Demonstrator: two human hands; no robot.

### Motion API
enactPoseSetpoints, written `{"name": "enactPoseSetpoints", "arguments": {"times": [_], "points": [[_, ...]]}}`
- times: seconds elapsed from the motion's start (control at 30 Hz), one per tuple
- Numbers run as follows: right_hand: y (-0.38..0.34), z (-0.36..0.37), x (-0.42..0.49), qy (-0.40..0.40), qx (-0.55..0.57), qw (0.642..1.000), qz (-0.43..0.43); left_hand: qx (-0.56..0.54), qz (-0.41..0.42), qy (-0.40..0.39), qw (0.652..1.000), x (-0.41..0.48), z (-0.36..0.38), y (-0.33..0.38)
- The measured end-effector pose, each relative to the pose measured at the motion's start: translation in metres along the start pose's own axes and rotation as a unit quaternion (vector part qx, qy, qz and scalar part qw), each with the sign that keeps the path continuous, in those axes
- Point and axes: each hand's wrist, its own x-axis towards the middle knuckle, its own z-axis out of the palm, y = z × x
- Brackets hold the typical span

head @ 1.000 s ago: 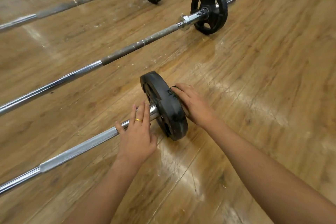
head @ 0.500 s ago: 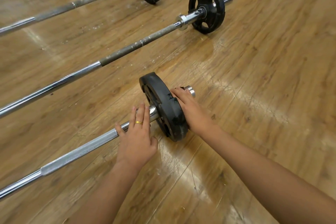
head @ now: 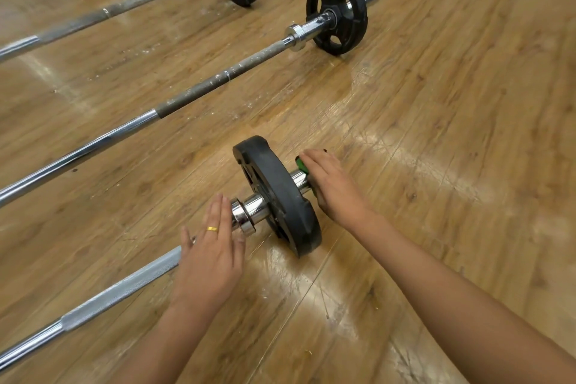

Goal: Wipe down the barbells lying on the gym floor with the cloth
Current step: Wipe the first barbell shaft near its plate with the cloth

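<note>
Right hand hides most of a green cloth, its grip unclear. Left hand lies flat on the barbell, fingers together.

Left hand flat, fingers straight, palm down; right hand palm-down, fingers curved.

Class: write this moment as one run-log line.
task: wipe nearest barbell | left hand: flat on it | right hand: green cloth on sleeve end, beyond plate
</note>
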Motion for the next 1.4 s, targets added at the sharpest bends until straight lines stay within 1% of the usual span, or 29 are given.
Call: {"name": "enactPoseSetpoints", "arguments": {"times": [0.03, 0.07, 0.17, 0.2, 0.3, 0.33, 0.43, 0.47, 0.5, 0.6, 0.63, 0.7, 0.77, 0.8, 0.9, 0.93, 1.03, 1.1, 1.2, 1.3, 1.4], "points": [[-0.003, 0.001, -0.004, -0.001, -0.009, 1.000, 0.004, 0.008, 0.002, -0.001, 1.000, -0.002, 0.000, -0.004], [-0.004, 0.003, -0.008, -0.011, -0.020, 1.000, -0.012, 0.020, 0.009, -0.003, 1.000, -0.005, 0.002, -0.006], [0.006, -0.008, -0.017, -0.043, -0.032, 0.995, -0.084, 0.020, 0.013, 0.005, 1.000, -0.018, 0.012, 0.000], [0.014, -0.012, -0.017, -0.043, -0.038, 0.994, -0.088, 0.017, 0.010, 0.008, 1.000, -0.022, 0.016, 0.004], [0.013, -0.015, -0.020, -0.020, -0.011, 0.999, -0.029, 0.015, 0.002, 0.014, 1.000, -0.030, 0.025, 0.009], [0.007, -0.013, -0.023, -0.024, -0.009, 0.999, -0.029, 0.015, 0.003, 0.015, 1.000, -0.032, 0.026, 0.010], [-0.001, -0.011, -0.032, -0.059, -0.021, 0.994, -0.091, 0.019, 0.015, 0.016, 1.000, -0.038, 0.026, 0.013], [0.002, -0.013, -0.031, -0.056, -0.019, 0.994, -0.094, 0.022, 0.019, 0.016, 0.999, -0.040, 0.026, 0.013], [0.005, -0.014, -0.030, -0.040, -0.015, 0.996, -0.079, 0.024, 0.021, 0.017, 0.999, -0.043, 0.027, 0.014], [-0.012, -0.011, -0.038, 0.015, 0.004, 1.000, 0.015, 0.032, 0.025, 0.022, 0.999, -0.049, 0.028, 0.016], [-0.021, -0.007, -0.043, 0.020, 0.006, 1.000, 0.022, 0.039, 0.027, 0.020, 0.999, -0.051, 0.029, 0.017], [-0.031, -0.007, -0.053, 0.006, 0.012, 1.000, -0.012, 0.052, 0.032, 0.015, 0.998, -0.056, 0.031, 0.018], [-0.020, -0.013, -0.052, -0.001, 0.011, 0.999, -0.050, 0.062, 0.037, 0.008, 0.997, -0.060, 0.032, 0.020], [-0.012, -0.016, -0.050, 0.001, 0.005, 0.999, -0.048, 0.066, 0.041, 0.007, 0.997, -0.062, 0.031, 0.021], [-0.007, -0.018, -0.052, 0.018, 0.005, 1.000, 0.014, 0.071, 0.048, -0.004, 0.996, -0.068, 0.029, 0.023], [-0.009, -0.018, -0.055, 0.019, 0.003, 1.000, 0.019, 0.071, 0.047, -0.010, 0.996, -0.069, 0.028, 0.024], [-0.005, -0.021, -0.063, -0.014, 0.000, 0.999, -0.033, 0.067, 0.056, -0.023, 0.996, -0.073, 0.025, 0.025], [0.004, -0.025, -0.067, -0.029, -0.004, 0.998, -0.061, 0.067, 0.076, -0.030, 0.994, -0.075, 0.021, 0.021], [0.004, -0.024, -0.072, -0.015, -0.007, 0.999, -0.041, 0.078, 0.104, -0.038, 0.991, -0.075, 0.015, 0.010], [-0.003, -0.019, -0.072, 0.002, 0.004, 1.000, -0.021, 0.083, 0.091, -0.045, 0.991, -0.075, 0.019, 0.002], [-0.003, -0.018, -0.066, 0.009, 0.011, 1.000, -0.015, 0.087, 0.061, -0.032, 0.994, -0.071, 0.023, 0.006]]}}
